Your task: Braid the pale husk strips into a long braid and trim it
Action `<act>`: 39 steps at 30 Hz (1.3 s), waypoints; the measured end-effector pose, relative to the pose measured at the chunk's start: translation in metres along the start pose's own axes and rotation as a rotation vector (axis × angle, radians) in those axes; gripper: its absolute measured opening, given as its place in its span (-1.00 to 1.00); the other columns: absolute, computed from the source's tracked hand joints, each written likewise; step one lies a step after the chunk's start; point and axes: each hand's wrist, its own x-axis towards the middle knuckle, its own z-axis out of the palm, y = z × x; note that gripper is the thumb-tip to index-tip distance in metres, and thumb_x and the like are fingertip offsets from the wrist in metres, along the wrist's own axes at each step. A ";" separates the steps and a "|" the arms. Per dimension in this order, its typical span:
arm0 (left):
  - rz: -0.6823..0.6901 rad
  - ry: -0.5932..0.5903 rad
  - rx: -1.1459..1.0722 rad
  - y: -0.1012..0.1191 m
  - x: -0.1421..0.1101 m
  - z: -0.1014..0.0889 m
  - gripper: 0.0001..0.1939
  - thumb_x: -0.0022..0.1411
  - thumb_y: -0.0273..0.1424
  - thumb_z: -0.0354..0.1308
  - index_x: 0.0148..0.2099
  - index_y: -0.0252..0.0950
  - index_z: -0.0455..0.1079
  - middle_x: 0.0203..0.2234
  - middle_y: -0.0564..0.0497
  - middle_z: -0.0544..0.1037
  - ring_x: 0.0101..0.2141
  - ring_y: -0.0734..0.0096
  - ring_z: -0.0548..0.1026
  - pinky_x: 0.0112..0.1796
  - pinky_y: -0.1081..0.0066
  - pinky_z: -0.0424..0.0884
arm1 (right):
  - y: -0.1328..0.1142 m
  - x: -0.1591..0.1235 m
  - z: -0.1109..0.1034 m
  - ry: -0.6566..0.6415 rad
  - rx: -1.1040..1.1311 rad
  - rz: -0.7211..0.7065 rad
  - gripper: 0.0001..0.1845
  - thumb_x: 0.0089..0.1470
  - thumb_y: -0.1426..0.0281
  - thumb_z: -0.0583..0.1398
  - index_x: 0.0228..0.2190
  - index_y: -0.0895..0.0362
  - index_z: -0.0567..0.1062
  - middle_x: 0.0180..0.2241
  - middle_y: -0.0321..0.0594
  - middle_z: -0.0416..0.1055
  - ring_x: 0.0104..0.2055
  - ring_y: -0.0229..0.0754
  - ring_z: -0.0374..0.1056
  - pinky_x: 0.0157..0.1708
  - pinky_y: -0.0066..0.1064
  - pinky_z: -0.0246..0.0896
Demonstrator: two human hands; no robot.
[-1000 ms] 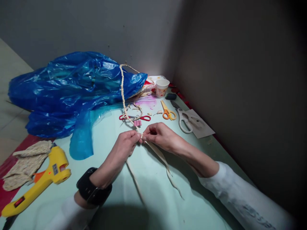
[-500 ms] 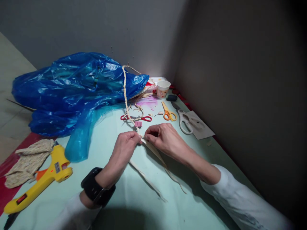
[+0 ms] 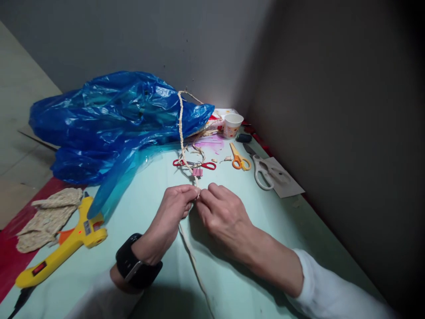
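A thin pale braided cord (image 3: 181, 122) arches down from the blue plastic bag to my hands. My left hand (image 3: 175, 201) pinches its lower end between thumb and fingers. Pressed close beside it, my right hand (image 3: 222, 208) is closed on the strands at the same spot; the fingers hide most of them. One loose natural-fibre strand (image 3: 195, 261) hangs below my left hand toward the front of the table. Just beyond the hands, a pink clip or block (image 3: 198, 172) lies by the cord, next to red-handled scissors (image 3: 210, 165).
A blue plastic bag (image 3: 113, 119) fills the back left. At left lie a yellow glue gun (image 3: 63, 252) and a woven fibre piece (image 3: 48, 221). Orange scissors (image 3: 239, 160), grey-handled scissors (image 3: 264, 173), a paper cup (image 3: 233, 126) and a card (image 3: 285, 179) stand or lie at right, near the wall.
My right hand has drawn in and closed against the left at the braid's end. The strands that trailed to the right are now hidden. The view has shifted slightly left.
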 end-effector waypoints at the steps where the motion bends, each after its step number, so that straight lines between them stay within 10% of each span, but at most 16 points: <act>1: -0.009 -0.007 0.005 0.000 0.000 -0.002 -0.84 0.08 -0.34 0.14 -0.46 -0.32 0.30 -0.63 0.17 0.15 -0.61 0.63 0.05 -0.59 0.54 -0.09 | 0.001 0.000 -0.001 -0.020 0.024 -0.022 -0.72 0.12 0.63 0.06 -0.52 0.23 0.49 -0.47 -0.13 0.35 -0.39 -0.15 0.12 -0.45 -0.27 -0.11; 4: -0.024 -0.002 0.011 0.000 0.002 -0.006 -0.81 0.06 -0.34 0.18 -0.49 -0.34 0.30 -0.65 0.19 0.13 -0.64 0.67 -0.01 -0.62 0.54 -0.14 | 0.016 0.005 -0.011 -0.151 0.279 0.034 -0.78 0.14 0.52 0.09 -0.44 0.22 0.53 -0.43 -0.15 0.41 -0.37 -0.18 0.20 -0.41 -0.31 -0.02; 9: -0.017 0.012 0.040 0.003 0.001 -0.009 -0.80 0.08 -0.37 0.17 -0.51 -0.36 0.33 -0.64 0.17 0.22 -0.66 0.70 0.03 -0.63 0.54 -0.14 | 0.044 0.014 -0.026 -0.203 0.681 0.539 -0.73 0.20 0.32 0.09 -0.20 0.18 0.53 -0.28 -0.15 0.49 -0.26 -0.17 0.35 -0.30 -0.40 0.10; 14: 0.001 -0.044 -0.002 0.006 0.000 -0.005 -0.81 0.08 -0.40 0.13 -0.53 -0.33 0.27 -0.66 0.14 0.29 -0.66 0.65 0.17 -0.61 0.55 -0.04 | 0.031 0.018 -0.011 -0.440 1.002 0.603 -0.69 0.26 0.28 -0.01 -0.35 0.17 0.43 -0.43 -0.22 0.47 -0.38 -0.24 0.33 -0.37 -0.46 0.08; 24: 0.118 -0.001 0.284 0.000 0.007 -0.013 -0.78 0.17 -0.34 0.03 -0.50 -0.31 0.27 -0.64 0.15 0.25 -0.62 0.59 0.07 -0.57 0.50 -0.05 | 0.042 0.018 0.010 -0.398 1.051 0.587 -0.61 0.22 0.27 0.01 -0.56 0.19 0.36 -0.63 -0.37 0.14 -0.55 -0.36 0.01 -0.50 -0.48 -0.10; 39: 0.482 0.308 1.481 0.003 -0.017 0.004 -0.72 0.34 -0.43 -0.12 -0.30 -0.28 0.41 -0.44 -0.06 0.53 -0.43 0.26 0.47 -0.44 0.33 0.13 | 0.025 0.014 0.005 -0.203 0.743 0.611 -0.68 0.11 0.45 0.03 -0.66 0.16 0.17 -0.64 -0.39 -0.04 -0.54 -0.35 -0.14 -0.52 -0.43 -0.23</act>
